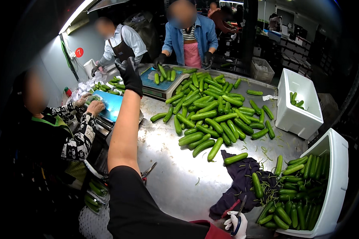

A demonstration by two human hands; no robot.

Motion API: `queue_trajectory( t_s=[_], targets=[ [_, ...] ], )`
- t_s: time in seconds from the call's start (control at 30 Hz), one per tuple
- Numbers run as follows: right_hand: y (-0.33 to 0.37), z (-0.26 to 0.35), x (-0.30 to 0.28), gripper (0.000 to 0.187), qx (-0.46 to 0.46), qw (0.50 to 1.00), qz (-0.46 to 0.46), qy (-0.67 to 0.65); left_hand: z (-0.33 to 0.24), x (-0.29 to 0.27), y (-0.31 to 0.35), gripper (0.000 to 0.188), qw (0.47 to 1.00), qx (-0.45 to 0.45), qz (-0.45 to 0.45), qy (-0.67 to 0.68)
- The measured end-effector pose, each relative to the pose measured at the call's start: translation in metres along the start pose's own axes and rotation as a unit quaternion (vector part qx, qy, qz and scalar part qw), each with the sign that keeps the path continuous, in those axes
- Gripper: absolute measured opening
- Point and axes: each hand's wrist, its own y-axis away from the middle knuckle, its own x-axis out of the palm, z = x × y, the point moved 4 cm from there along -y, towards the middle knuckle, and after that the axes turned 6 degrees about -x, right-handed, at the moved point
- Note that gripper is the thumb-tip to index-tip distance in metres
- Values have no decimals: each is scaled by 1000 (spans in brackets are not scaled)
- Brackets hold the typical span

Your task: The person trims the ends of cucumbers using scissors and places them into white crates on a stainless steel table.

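Observation:
My left arm stretches far across the metal table. My black-gloved left hand point(128, 73) is raised left of a scale point(157, 82) bearing several cucumbers point(162, 71). Its fingers look extended, with nothing visible in them. At the bottom, my white-gloved right hand point(236, 225) grips scissors point(242, 204), blades pointing up and away. Beside the scissors lies a dark cloth point(241, 175) with cucumbers and stem trimmings on it. A large heap of green cucumbers point(211, 107) fills the table's middle. Right of my right hand, a white foam box point(339, 171) on its side holds stacked cucumbers.
Another white foam box point(301, 115) stands at the right edge with a few cucumbers inside. Red-handled snips point(147, 172) lie near my left upper arm. A co-worker point(71, 119) works at a blue-topped scale point(107, 105) on the left; two more people stand across the table point(163, 139).

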Motion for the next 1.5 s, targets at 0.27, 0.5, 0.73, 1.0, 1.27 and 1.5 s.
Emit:
queue_trajectory(
  t_s=[0.27, 0.5, 0.73, 1.0, 1.27, 1.5],
  targets=[
    [8, -9, -4, 19, 18, 997, -35, -60, 85, -32, 87, 19, 900, -403, 105, 127],
    [17, -18, -4, 20, 20, 995, -67, -75, 133, -21, 326, 45, 787, -279, 438, -333],
    [22, -32, -12, 20, -32, 997, -75, -6, 63, -24, 457, 64, 636, 105, 560, -520],
    [16, -51, -24, 19, -92, 993, -78, 15, 67, -62, 493, 58, 569, 67, 573, -586],
    [29, -50, -43, 17, -39, 996, -86, -7, 66, -64, 497, 54, 560, 95, 577, -587],
    [22, -70, -61, 15, -112, 987, -103, 41, 71, -67, 504, 55, 541, 103, 580, -600]
  ],
)
